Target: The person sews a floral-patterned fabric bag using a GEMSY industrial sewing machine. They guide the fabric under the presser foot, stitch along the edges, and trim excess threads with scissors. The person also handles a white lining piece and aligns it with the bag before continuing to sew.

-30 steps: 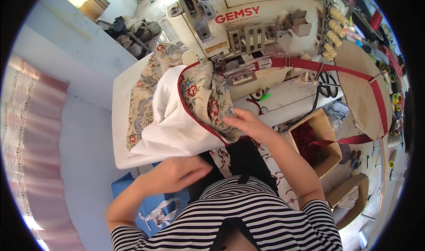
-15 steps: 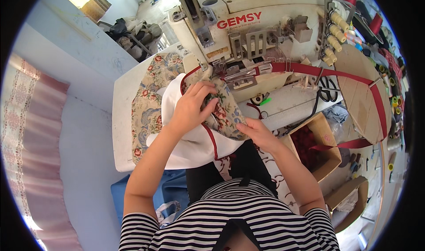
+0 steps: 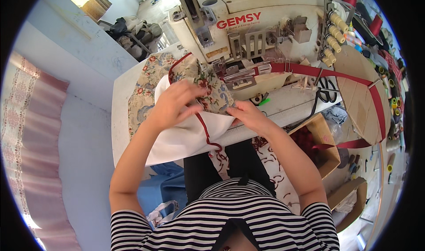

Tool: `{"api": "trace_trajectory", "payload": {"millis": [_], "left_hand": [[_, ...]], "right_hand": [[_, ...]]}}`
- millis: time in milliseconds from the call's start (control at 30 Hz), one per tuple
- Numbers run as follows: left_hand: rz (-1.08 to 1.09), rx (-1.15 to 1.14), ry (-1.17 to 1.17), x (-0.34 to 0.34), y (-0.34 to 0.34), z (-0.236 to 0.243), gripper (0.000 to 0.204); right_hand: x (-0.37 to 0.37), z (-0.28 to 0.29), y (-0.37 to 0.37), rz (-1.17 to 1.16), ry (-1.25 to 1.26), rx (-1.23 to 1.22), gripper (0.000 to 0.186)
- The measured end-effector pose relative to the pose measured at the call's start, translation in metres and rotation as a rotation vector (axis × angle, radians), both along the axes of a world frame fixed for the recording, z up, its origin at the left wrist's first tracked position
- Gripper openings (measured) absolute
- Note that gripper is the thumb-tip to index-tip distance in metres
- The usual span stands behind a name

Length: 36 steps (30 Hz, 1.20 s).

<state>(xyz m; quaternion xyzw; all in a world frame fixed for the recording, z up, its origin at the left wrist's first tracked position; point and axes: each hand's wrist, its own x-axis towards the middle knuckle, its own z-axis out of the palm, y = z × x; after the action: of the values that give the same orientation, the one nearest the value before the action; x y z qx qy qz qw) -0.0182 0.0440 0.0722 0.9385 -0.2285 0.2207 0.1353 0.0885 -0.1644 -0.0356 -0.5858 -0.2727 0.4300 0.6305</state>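
Observation:
A floral tapestry piece (image 3: pixel 214 96) with a white backing cloth (image 3: pixel 177 140) lies at the sewing machine (image 3: pixel 283 9). Narrow dark red binding (image 3: pixel 177 66) edges it, and a loose tail of it hangs toward my lap. My left hand (image 3: pixel 172 104) is over the left part of the piece, fingers spread and slightly blurred; whether they touch the cloth is unclear. At the piece's right corner, my right hand (image 3: pixel 249 114) pinches the fabric edge between thumb and fingers. More floral fabric (image 3: pixel 144 89) lies to the left on the white table.
Wide red tape (image 3: pixel 305 69) runs into the machine's binder from a cardboard disc (image 3: pixel 358 91) at right. A cardboard box (image 3: pixel 325 131) with dark red stuff stands below the table's right side. Thread cones (image 3: pixel 338 29) and a bright green object (image 3: pixel 264 102) are nearby.
The floral piece has turned and shifted left, its bound edge now away from the needle area. Both hands have moved left with it, and the left hand's fingers have spread.

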Motion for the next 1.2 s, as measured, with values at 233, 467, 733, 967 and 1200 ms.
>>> {"api": "trace_trajectory", "payload": {"millis": [233, 467, 733, 967, 1200], "left_hand": [[-0.167, 0.097, 0.234, -0.068, -0.065, -0.011, 0.017], [0.258, -0.022, 0.083, -0.012, -0.050, -0.026, 0.017], [0.229, -0.215, 0.051, 0.010, -0.025, -0.043, 0.017], [0.218, -0.234, 0.186, 0.044, 0.020, -0.039, 0.017], [0.052, 0.241, 0.053, -0.019, -0.036, -0.029, 0.023]], "right_hand": [[-0.012, 0.019, -0.002, 0.133, -0.102, -0.213, 0.024], [-0.024, -0.008, -0.019, 0.097, 0.242, 0.020, 0.035], [-0.010, -0.003, -0.016, 0.033, 0.284, 0.001, 0.031], [-0.003, 0.007, 0.010, 0.014, 0.359, 0.060, 0.027], [0.003, 0.001, -0.002, 0.063, -0.308, -0.188, 0.030]]}}
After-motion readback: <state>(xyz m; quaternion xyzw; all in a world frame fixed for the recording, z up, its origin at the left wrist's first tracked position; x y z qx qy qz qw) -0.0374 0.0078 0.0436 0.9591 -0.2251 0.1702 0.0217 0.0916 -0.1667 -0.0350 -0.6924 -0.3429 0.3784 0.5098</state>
